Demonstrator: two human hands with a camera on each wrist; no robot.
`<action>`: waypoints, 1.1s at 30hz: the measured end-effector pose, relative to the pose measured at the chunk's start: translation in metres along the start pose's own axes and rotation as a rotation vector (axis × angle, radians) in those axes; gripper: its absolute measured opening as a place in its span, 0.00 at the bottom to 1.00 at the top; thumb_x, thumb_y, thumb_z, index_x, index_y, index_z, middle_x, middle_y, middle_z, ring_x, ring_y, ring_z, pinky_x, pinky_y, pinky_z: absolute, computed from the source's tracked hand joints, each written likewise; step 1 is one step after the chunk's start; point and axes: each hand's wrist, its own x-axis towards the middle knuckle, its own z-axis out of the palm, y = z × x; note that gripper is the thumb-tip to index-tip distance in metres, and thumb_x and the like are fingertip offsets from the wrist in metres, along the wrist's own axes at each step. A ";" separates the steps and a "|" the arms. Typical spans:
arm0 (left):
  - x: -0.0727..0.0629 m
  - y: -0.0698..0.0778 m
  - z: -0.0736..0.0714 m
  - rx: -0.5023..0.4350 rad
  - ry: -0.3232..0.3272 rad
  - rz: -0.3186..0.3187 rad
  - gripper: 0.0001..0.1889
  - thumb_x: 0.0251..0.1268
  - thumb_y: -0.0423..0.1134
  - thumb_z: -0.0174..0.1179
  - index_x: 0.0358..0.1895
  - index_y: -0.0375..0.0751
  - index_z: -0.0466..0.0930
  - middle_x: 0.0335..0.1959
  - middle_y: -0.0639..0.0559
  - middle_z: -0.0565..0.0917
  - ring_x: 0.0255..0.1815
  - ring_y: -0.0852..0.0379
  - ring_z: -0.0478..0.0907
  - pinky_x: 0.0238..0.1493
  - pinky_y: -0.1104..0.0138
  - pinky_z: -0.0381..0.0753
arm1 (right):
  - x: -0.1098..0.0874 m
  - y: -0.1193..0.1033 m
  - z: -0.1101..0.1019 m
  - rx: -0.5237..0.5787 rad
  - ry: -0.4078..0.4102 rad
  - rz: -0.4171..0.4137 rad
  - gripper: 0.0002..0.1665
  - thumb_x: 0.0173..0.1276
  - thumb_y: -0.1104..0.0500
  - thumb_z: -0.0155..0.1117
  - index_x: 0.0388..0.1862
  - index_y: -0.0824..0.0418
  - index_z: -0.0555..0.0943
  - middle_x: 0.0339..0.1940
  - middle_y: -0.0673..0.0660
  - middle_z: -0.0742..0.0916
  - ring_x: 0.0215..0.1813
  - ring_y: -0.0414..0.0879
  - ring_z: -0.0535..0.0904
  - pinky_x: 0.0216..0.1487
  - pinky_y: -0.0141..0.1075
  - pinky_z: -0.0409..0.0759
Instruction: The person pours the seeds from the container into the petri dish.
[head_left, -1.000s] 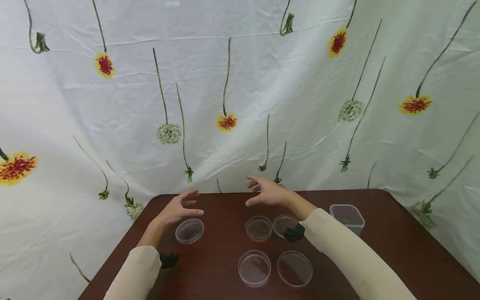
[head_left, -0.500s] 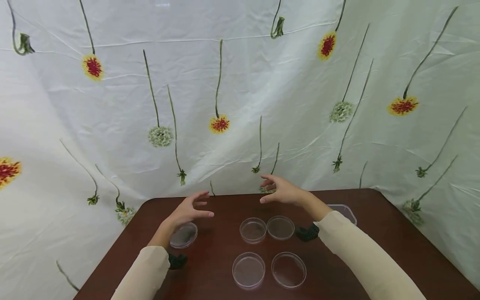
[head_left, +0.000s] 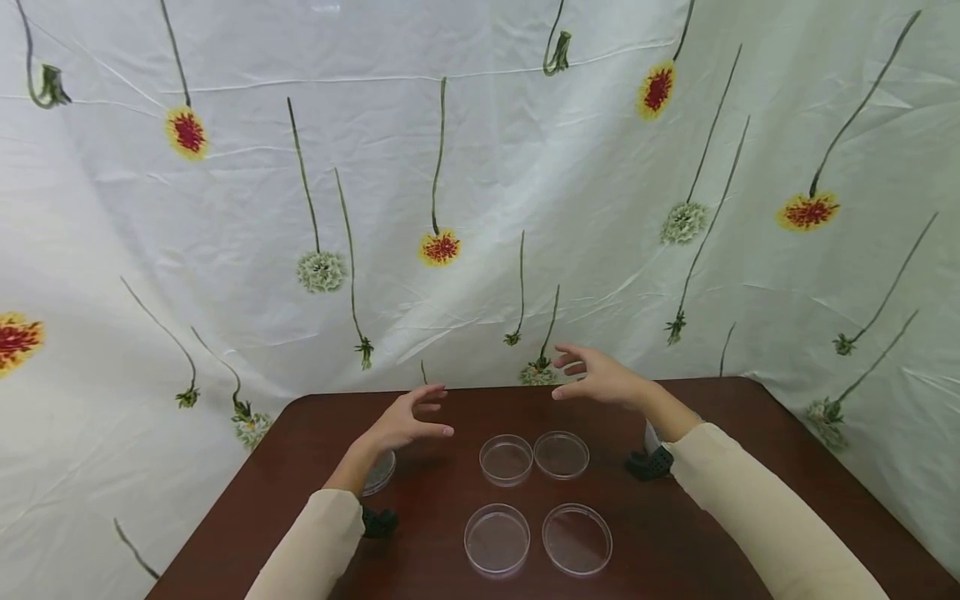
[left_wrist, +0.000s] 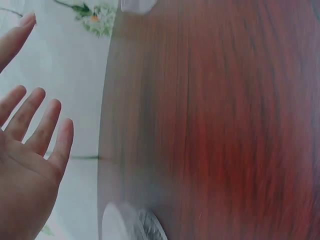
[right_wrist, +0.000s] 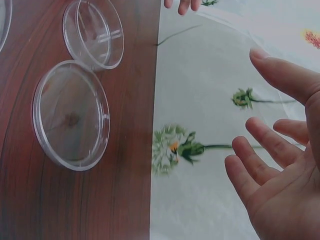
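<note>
My left hand [head_left: 405, 419] hovers above the table's far left, fingers spread and loosely bent, holding nothing. Just beneath its wrist is a clear round petri dish [head_left: 382, 473], partly hidden by the arm. My right hand [head_left: 606, 381] is raised over the back right, thumb and fingers apart, also holding nothing. Nearest to it lie two clear petri dishes side by side, the right one [head_left: 562, 456] and the left one [head_left: 506, 461]. Closer to me are two more, a left dish [head_left: 497, 540] and a right dish [head_left: 577, 540]. In the right wrist view, a dish [right_wrist: 72, 117] rests apart from the hand.
The dark red-brown table [head_left: 442, 500] ends at a white flower-print cloth [head_left: 465, 317] behind it. A clear plastic tub [head_left: 651, 436] is mostly hidden behind the right wrist. Black wrist devices hang beneath both forearms, the left one [head_left: 380, 523] near the single dish.
The head view has shifted slightly. Both hands have drifted to the right; the left wrist now covers part of the left dish, and the right wrist hides most of the tub. The dishes have stayed put.
</note>
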 end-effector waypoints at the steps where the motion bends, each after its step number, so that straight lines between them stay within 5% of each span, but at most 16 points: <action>1: 0.001 0.000 0.003 -0.008 -0.006 0.006 0.44 0.64 0.41 0.75 0.80 0.38 0.61 0.75 0.37 0.68 0.73 0.36 0.67 0.63 0.44 0.74 | -0.003 0.002 -0.003 -0.005 0.003 0.006 0.53 0.71 0.59 0.73 0.84 0.68 0.52 0.72 0.69 0.73 0.74 0.70 0.65 0.65 0.58 0.73; 13: 0.011 0.010 0.039 -0.138 -0.055 -0.011 0.45 0.58 0.34 0.78 0.78 0.40 0.64 0.74 0.40 0.70 0.74 0.37 0.65 0.69 0.41 0.66 | -0.025 0.018 -0.022 -0.051 0.029 -0.029 0.51 0.72 0.60 0.71 0.82 0.74 0.51 0.70 0.74 0.74 0.71 0.72 0.68 0.64 0.59 0.74; 24: 0.014 0.006 0.067 -0.088 -0.138 -0.002 0.46 0.56 0.35 0.79 0.77 0.35 0.65 0.73 0.36 0.70 0.72 0.34 0.67 0.66 0.40 0.69 | -0.044 0.028 -0.034 -0.087 0.036 -0.023 0.52 0.72 0.58 0.72 0.82 0.74 0.52 0.68 0.74 0.75 0.71 0.75 0.67 0.64 0.61 0.73; 33: 0.016 -0.002 0.078 -0.059 -0.184 -0.010 0.48 0.55 0.37 0.80 0.78 0.32 0.62 0.73 0.36 0.70 0.71 0.36 0.67 0.66 0.43 0.71 | -0.067 0.033 -0.043 -0.081 0.061 0.018 0.53 0.71 0.57 0.73 0.81 0.75 0.51 0.69 0.75 0.73 0.72 0.76 0.65 0.54 0.56 0.81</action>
